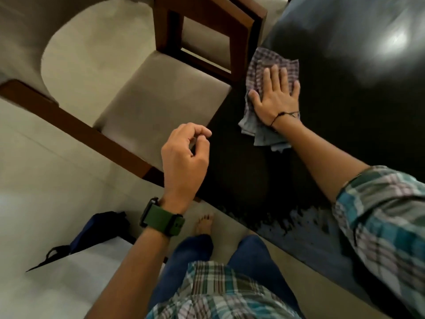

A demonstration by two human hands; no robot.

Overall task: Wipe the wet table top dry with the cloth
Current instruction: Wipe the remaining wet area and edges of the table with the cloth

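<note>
With arm stretched forward, the right hand [277,97] presses flat, fingers straight, on the checked cloth [266,72] near the dark table top's [345,100] edge, while the left hand [184,155] hovers loosely curled, holding nothing.

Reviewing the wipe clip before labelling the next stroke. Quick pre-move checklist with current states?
1. Right hand flat on the cloth: ok.
2. Cloth lies on the table top, not hanging off: ok, though close to the left edge.
3. Left hand clear of the wipe path: ok, loosely curled, holding nothing.
4. Wet patch located: ok, droplets at the near edge.
5. Chair clear of the cloth: cannot tell, frame very near.
</note>
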